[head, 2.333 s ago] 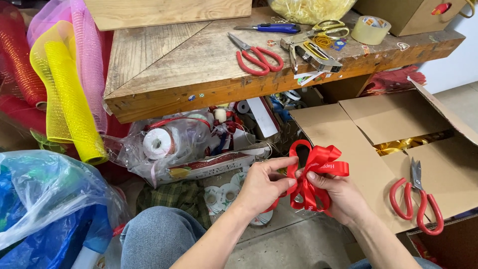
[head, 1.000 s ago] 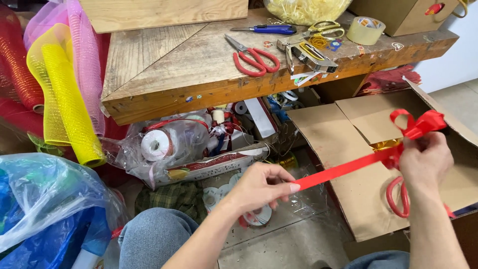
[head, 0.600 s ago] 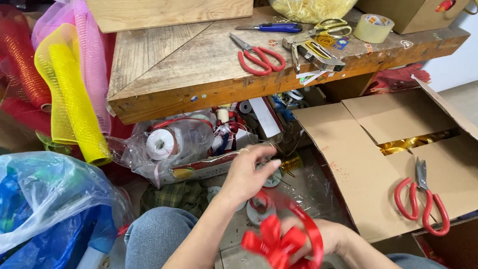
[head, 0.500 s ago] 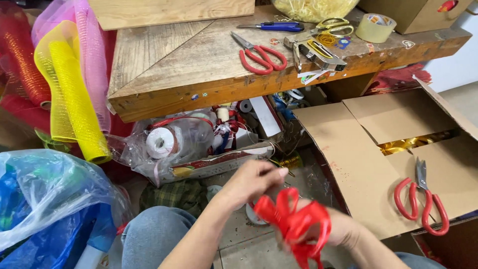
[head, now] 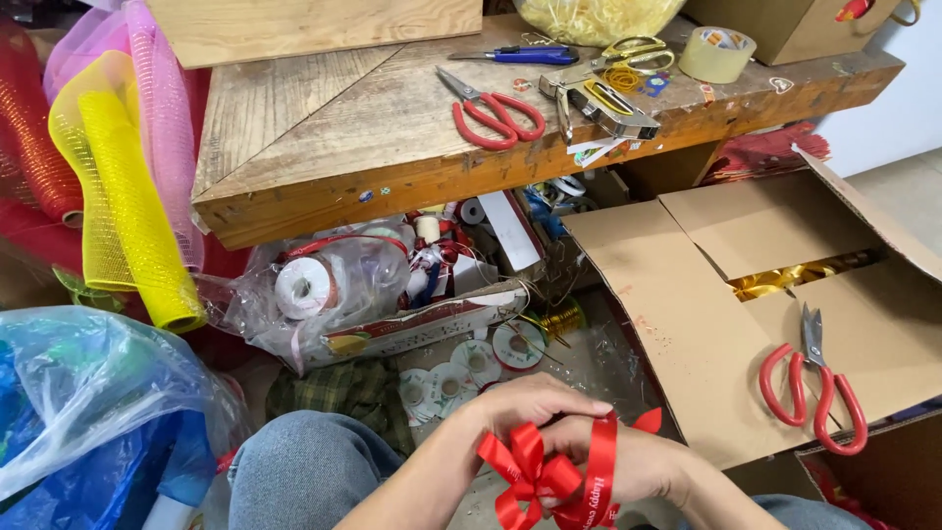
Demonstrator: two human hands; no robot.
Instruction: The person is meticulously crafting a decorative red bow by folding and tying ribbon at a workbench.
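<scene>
Ribbon bow (head: 549,478) looks light, floppy and slick, so we'd pinch its centre knot; left hand (head: 525,407) and right hand (head: 628,461) both grip it.

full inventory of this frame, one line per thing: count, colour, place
ribbon bow: 1, red, held in both hands, bottom centre
scissors: 2 red, one on bench, one on box flap; 1 gold-handled, on bench
stapler: 1, grey, on bench
tape roll: 1, tan, bench right end
blue tool: 1, on bench, kind unclear
bench: 1, wood, top
cardboard box: 1, brown, open, right
mesh rolls: several, yellow, pink, red, left
spools bag: 1, clear, under bench
blue bag: 1, bottom left
left hand: on the bow
right hand: under the bow
</scene>
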